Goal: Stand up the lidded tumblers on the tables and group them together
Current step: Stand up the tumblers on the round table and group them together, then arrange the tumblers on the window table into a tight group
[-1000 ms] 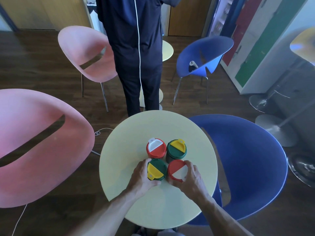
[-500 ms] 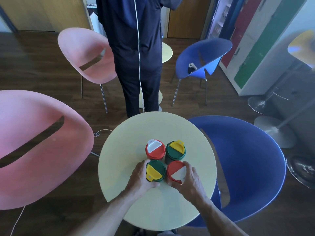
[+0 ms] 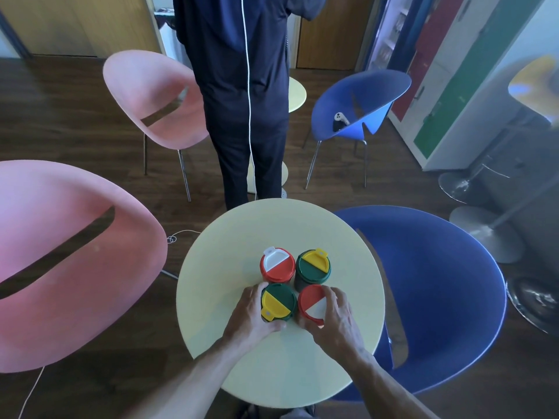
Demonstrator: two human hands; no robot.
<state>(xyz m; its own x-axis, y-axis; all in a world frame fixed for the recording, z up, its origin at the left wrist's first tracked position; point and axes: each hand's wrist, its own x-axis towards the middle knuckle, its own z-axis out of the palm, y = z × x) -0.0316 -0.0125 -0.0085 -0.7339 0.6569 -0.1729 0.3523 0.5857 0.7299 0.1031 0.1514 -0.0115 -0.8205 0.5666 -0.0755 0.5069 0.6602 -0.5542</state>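
Several lidded tumblers stand upright in a tight square on the round pale yellow table [image 3: 230, 243]. At the back are a red-and-white lidded tumbler [image 3: 277, 265] and a green-and-yellow lidded tumbler [image 3: 313, 265]. In front, my left hand [image 3: 252, 316] grips the near green-and-yellow lidded tumbler [image 3: 279, 301] from its left side. My right hand [image 3: 335, 320] grips the near red-and-white lidded tumbler [image 3: 311, 302] from its right side. The tumblers' bodies are mostly hidden under their lids and my fingers.
A person in dark clothes [image 3: 245, 86] stands just beyond the table. Pink chairs [image 3: 60, 267] stand at the left and back left [image 3: 157, 98], blue chairs at the right [image 3: 438, 282] and back right [image 3: 360, 101]. A second yellow table [image 3: 296, 93] shows behind the person.
Both hands stay on the two near tumblers. The cluster has not visibly shifted on the table; only the view has moved slightly.
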